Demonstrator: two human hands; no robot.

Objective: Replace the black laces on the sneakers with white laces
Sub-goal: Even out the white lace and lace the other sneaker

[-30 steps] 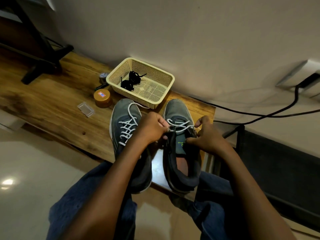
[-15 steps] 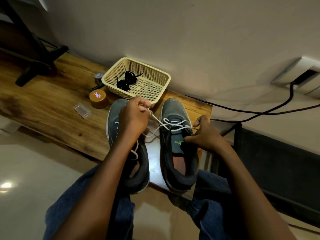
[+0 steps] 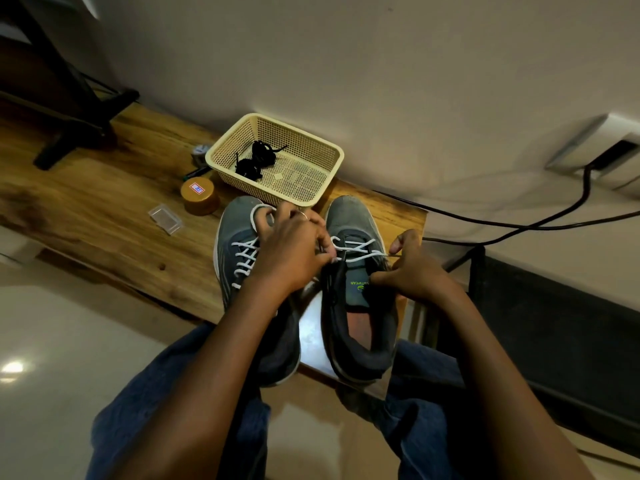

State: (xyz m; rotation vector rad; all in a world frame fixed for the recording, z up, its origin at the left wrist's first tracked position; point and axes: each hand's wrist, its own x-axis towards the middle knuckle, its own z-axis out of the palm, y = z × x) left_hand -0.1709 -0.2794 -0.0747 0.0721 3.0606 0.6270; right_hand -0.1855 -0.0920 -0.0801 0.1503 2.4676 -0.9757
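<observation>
Two grey sneakers stand side by side on the wooden table. The left sneaker [image 3: 239, 237] is laced in white up its front. The right sneaker [image 3: 353, 220] has a white lace [image 3: 356, 249] crossed through its upper eyelets only, its tongue exposed. My left hand [image 3: 294, 251] sits between the shoes and pinches the white lace at the right sneaker's left eyelets. My right hand [image 3: 412, 268] grips the right sneaker's right side, thumb on the tongue. The black laces [image 3: 256, 162] lie bundled in a cream basket [image 3: 311, 147] behind the shoes.
A brown round tin [image 3: 199, 195] and a small clear plastic case [image 3: 165, 219] lie left of the sneakers. A black stand foot [image 3: 76, 136] rests at the table's far left. Black cables [image 3: 519, 223] run along the wall to the right. My knees are under the table edge.
My left hand, which had pulled the white lace up and out toward the basket, has come back down to the right sneaker's eyelets. My right hand stayed on the shoe.
</observation>
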